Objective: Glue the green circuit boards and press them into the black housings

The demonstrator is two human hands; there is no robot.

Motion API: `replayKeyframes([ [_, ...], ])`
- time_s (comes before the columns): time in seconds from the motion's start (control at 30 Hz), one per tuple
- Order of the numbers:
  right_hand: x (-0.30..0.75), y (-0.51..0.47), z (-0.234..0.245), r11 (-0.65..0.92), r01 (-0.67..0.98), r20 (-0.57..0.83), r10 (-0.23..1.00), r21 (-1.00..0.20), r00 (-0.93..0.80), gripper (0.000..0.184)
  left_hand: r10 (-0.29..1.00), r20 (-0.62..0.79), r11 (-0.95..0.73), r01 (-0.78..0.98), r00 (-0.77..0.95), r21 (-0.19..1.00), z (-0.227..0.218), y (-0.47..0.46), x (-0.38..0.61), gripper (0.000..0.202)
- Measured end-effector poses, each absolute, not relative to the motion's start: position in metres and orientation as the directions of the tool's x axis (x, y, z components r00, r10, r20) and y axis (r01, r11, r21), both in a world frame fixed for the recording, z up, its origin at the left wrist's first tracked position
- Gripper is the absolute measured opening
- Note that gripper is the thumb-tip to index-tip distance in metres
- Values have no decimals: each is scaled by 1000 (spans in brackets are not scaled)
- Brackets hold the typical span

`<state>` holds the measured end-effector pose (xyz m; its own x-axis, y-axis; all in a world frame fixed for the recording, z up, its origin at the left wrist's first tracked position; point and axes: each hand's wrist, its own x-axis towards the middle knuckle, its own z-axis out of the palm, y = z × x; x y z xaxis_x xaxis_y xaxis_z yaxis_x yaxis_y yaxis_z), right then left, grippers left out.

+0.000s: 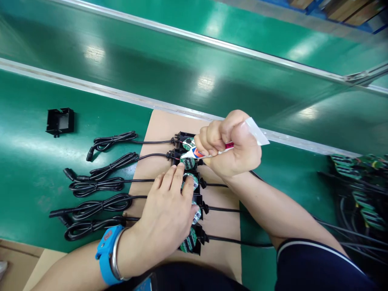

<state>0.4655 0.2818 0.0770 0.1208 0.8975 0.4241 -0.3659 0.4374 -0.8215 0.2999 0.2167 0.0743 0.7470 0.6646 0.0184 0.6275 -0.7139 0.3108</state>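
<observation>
My right hand [235, 143] is closed around a squeeze tube [198, 153] of glue or paste, with its flat white tail sticking out behind the thumb. The white nozzle points down and left at a round green circuit board [188, 163] in a small black box. Whether the tip touches the board, I cannot tell. My left hand [166, 202] lies flat with fingers stretched over the row of boxes, partly covering the boards there. Its fingertips reach the edge of the box under the nozzle. Another board [189, 238] shows in the nearest black box [197, 244].
Brown cardboard [224, 258] lies under the boxes on a green table [18, 161]. Coiled black cables [97, 186] stretch left. A separate black box [60, 121] stands at far left. More boards [368, 210] and cables are piled at right. A metal rail [121, 97] runs behind.
</observation>
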Motion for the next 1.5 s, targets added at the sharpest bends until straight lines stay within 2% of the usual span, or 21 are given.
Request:
replayKeyframes([
  [0.2,465,275,80,447,-360,414,894,-819,169,36,662,16,-716,626,749,310,76,218,299,49],
  [0.53,469,262,76,412,-377,398,910,-830,118,38,664,45,-720,621,747,308,76,220,301,47],
  [0.8,470,259,75,409,-369,360,912,-835,197,37,654,29,-726,616,756,305,79,220,299,48],
  [1.03,476,265,76,385,-298,320,915,-874,244,41,656,29,-725,618,754,304,79,221,301,48],
  [1.5,478,271,78,443,-307,402,896,-842,190,38,652,32,-730,616,758,296,80,220,301,48],
])
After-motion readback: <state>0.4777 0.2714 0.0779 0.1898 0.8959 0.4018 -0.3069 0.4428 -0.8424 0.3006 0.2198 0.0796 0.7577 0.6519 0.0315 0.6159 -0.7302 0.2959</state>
